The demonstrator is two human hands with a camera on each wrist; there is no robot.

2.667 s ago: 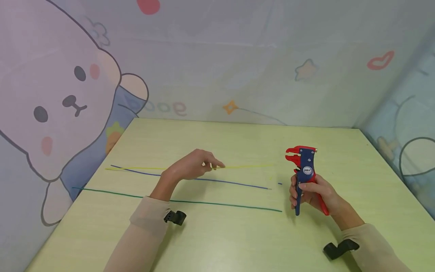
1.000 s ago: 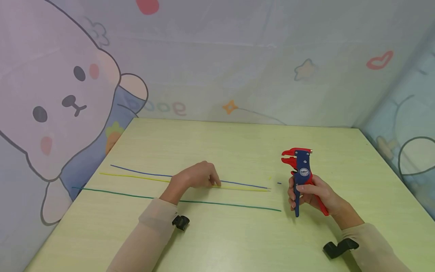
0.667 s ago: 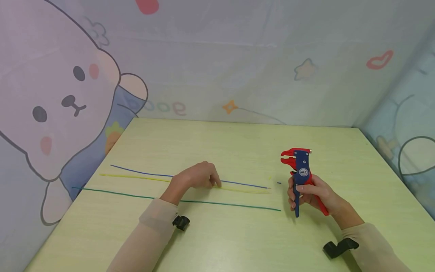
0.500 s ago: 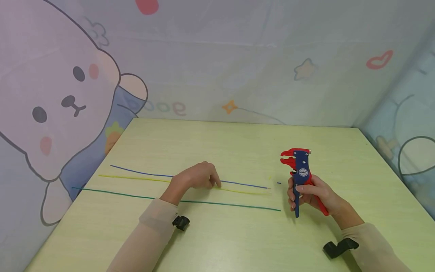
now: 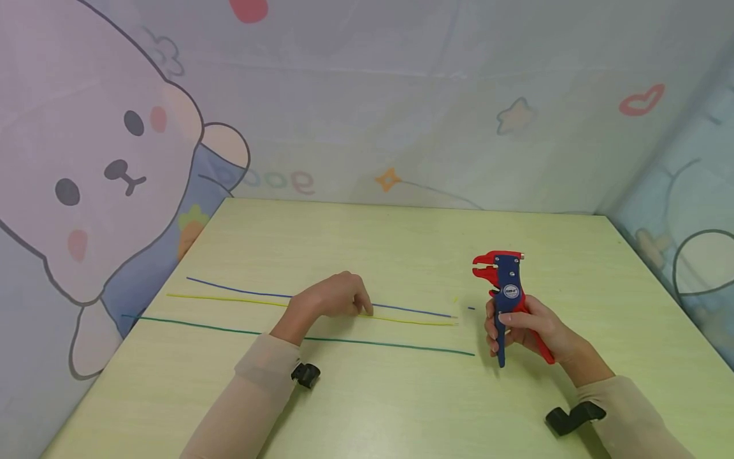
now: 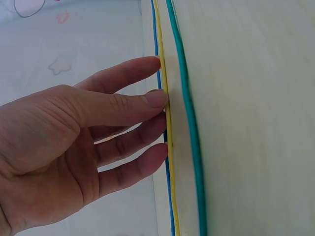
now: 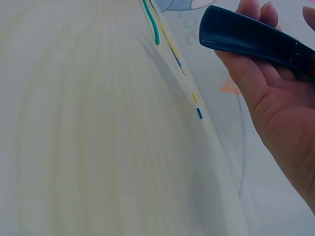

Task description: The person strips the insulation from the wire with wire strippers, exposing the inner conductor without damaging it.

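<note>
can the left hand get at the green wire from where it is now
Probably yes. The left hand rests its fingertips on the yellow wire, and the green wire lies bare on the table right beside it, with nothing between them.

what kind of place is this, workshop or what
Probably a staged tabletop recording booth, not a workshop: a cartoon bunny backdrop rings a pale green table bearing only three wires and a wire stripper.
</note>
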